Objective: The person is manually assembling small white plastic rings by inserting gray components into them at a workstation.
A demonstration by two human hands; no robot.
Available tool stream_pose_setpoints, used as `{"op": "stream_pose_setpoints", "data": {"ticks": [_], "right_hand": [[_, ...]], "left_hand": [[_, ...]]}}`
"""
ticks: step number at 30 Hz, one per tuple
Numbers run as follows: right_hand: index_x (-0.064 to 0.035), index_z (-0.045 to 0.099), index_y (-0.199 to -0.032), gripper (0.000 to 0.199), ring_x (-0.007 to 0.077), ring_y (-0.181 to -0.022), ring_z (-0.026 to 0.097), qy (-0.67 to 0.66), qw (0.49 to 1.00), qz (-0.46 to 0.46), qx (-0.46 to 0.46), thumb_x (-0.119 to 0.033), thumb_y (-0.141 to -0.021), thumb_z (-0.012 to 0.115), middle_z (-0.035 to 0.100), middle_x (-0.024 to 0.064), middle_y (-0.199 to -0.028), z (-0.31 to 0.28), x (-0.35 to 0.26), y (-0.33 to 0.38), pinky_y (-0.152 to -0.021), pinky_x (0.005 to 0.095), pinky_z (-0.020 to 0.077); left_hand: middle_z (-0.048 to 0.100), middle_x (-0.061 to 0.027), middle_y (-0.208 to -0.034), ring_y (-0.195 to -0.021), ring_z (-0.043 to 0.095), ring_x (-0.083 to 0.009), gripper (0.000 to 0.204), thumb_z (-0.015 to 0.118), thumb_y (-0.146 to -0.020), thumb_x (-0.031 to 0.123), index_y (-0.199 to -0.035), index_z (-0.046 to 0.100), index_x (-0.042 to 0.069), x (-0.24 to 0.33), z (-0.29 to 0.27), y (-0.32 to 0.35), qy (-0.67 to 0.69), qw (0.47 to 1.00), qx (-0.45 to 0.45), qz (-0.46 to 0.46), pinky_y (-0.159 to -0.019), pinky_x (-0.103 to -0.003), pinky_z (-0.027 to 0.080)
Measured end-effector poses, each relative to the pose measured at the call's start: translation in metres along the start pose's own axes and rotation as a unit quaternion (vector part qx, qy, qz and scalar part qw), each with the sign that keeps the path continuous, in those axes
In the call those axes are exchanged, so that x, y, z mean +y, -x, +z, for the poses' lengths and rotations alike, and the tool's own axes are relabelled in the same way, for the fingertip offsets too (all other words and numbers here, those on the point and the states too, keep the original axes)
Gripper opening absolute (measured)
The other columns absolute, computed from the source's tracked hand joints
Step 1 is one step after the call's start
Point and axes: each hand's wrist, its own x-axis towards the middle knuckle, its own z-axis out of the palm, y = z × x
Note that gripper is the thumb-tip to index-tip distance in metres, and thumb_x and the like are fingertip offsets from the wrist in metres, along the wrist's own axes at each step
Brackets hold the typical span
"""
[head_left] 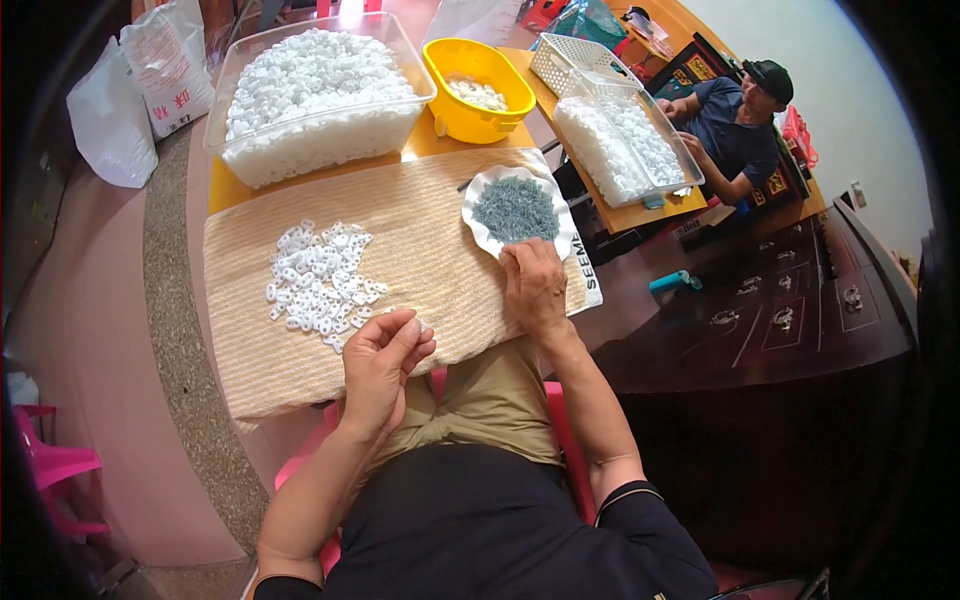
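Note:
My left hand (385, 362) is raised over the near edge of a beige striped mat (420, 270), fingers pinched on a small white plastic piece. A loose pile of white plastic pieces (322, 277) lies on the mat just beyond it. My right hand (533, 285) rests knuckles-up on the mat, fingertips at the near rim of a white scalloped dish (478, 222) filled with small grey metal pins (516, 209). Whether those fingers hold a pin is hidden.
A clear tub (262, 165) heaped with white pieces and a yellow bowl (478, 122) stand at the back of the yellow table. Another person (735, 125) sits at the far right by a second clear tray (655, 150). A dark wooden table (780, 320) lies to my right, white bags (140, 90) to the left.

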Motion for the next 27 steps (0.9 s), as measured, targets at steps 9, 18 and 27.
{"op": "stream_pose_setpoints", "data": {"ticks": [9, 18, 27], "right_hand": [[-0.0031, 0.058, -0.086, 0.009, 0.0338, -0.079, 0.054, 0.016, 1.0, 0.005, -0.006, -0.012, -0.088, 0.058, 0.057, 0.0139, -0.082, -0.002, 0.005, -0.008, -0.071, 0.0423, 0.0433], [-0.0018, 0.056, -0.086, 0.006, 0.0342, -0.08, 0.054, -0.008, 1.0, 0.005, 0.003, -0.007, -0.086, 0.059, 0.057, 0.014, -0.084, -0.003, 0.012, -0.009, -0.07, 0.0417, 0.0441], [-0.0009, 0.057, -0.089, 0.007, 0.0315, -0.081, 0.057, -0.063, 0.998, -0.007, 0.026, 0.001, -0.083, 0.061, 0.059, 0.014, -0.086, -0.007, 0.011, -0.01, -0.071, 0.0376, 0.0458]], "left_hand": [[0.063, -0.0079, -0.091, -0.081, 0.064, -0.0148, 0.016, 0.062, -0.09, 0.004, -0.104, 0.059, -0.003, -0.002, 0.001, -0.001, -0.004, 1.0, 0.001, -0.002, -0.075, -0.026, 0.056], [0.063, -0.0072, -0.091, -0.081, 0.063, -0.0135, 0.017, 0.062, -0.089, 0.004, -0.104, 0.059, -0.003, -0.003, -0.001, -0.001, -0.012, 1.0, 0.008, -0.009, -0.076, -0.026, 0.055], [0.063, -0.0073, -0.093, -0.081, 0.063, -0.0132, 0.017, 0.063, -0.089, 0.005, -0.105, 0.059, -0.001, -0.003, 0.0, -0.002, -0.016, 1.0, 0.007, -0.015, -0.076, -0.026, 0.055]]}}
